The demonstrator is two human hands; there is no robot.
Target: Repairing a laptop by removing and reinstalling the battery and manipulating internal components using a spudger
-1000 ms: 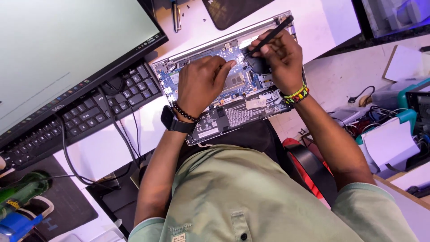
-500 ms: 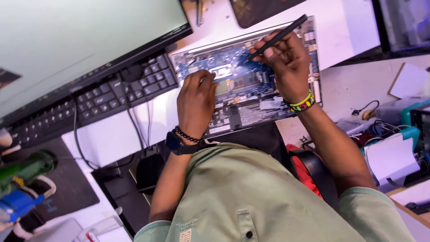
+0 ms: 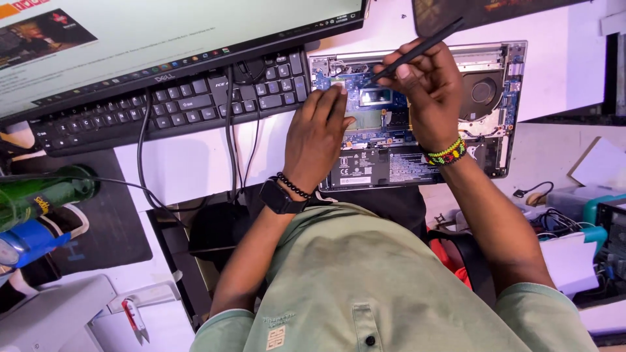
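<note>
With the bottom cover off, the opened laptop lies on the white desk just right of the black keyboard, so this looks like mid-teardown poking at the board. Left hand lies flat, fingers loose on the motherboard. Right hand pinches a black stylus-like tool, wrist bent. Next move probably needs a careful, light pry.
</note>
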